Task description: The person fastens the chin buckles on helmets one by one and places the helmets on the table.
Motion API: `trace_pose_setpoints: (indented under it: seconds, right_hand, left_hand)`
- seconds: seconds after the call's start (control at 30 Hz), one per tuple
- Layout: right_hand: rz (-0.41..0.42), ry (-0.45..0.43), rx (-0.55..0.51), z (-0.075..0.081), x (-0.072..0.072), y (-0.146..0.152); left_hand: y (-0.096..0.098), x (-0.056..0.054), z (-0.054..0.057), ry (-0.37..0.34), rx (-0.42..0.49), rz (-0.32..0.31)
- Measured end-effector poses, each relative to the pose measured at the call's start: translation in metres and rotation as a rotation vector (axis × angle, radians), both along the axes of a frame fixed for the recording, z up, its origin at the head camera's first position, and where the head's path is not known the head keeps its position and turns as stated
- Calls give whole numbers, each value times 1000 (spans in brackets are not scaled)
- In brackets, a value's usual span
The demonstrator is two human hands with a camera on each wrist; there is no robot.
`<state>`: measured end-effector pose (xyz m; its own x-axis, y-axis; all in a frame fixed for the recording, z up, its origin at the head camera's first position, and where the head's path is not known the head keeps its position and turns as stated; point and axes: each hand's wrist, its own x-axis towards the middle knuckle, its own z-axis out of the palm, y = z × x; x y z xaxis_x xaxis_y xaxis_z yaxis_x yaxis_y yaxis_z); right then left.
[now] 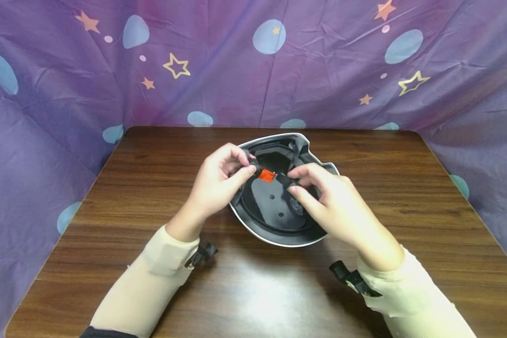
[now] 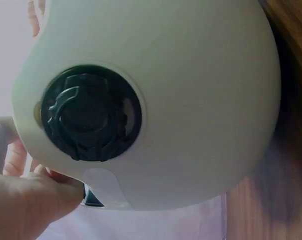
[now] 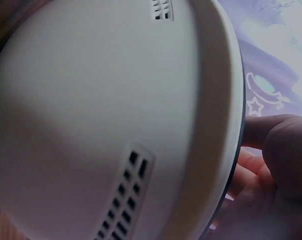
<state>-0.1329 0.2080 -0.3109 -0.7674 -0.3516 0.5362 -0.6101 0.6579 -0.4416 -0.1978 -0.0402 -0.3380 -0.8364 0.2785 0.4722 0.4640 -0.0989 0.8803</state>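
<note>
A white helmet (image 1: 274, 234) lies upside down on the table, its black lining facing up. Over its opening runs a black chin strap with a buckle (image 1: 284, 180) and an orange piece (image 1: 267, 175) in the middle. My left hand (image 1: 217, 180) pinches the strap's left end between thumb and fingers, beside the orange piece. On the other side, thumb and fingers of my right hand (image 1: 335, 199) grip the strap's black right part. The left wrist view shows a black round knob (image 2: 90, 114) on the shell; the right wrist view shows slotted vents (image 3: 123, 197).
The brown wooden table (image 1: 160, 188) extends on every side of the helmet. Behind it hangs a purple cloth (image 1: 228, 61) with stars and blue ovals. Black wrist mounts (image 1: 350, 279) stick out from the sleeves near the table's front.
</note>
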Motion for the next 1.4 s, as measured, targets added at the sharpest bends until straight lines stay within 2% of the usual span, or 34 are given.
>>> trace_pose_setpoints:
  seconds: [0.17,0.37,0.6,0.67,0.97,1.17,1.4]
  right_hand:
    - [16,-35,2,-3,-2,1]
    - [28,-41,1,-2,-2,1]
    - [6,-9,5,0,-1,2]
    - [2,-8,6,-1,-1,2]
    - [24,-21,4,0,-2,0]
    - [15,-26,-2,2,-1,-1]
    - [3,-28,1,3,1,-1]
  left_hand:
    - [1,2,2,-87,89,-56]
    - [3,4,3,-122,136,-99]
    - [2,3,3,-126,166,-64]
    - [2,3,3,-129,169,-73]
    - [2,4,2,-71,91,-139]
    - [1,5,4,-105,73,-157]
    - [0,7,6,-100,30,-148]
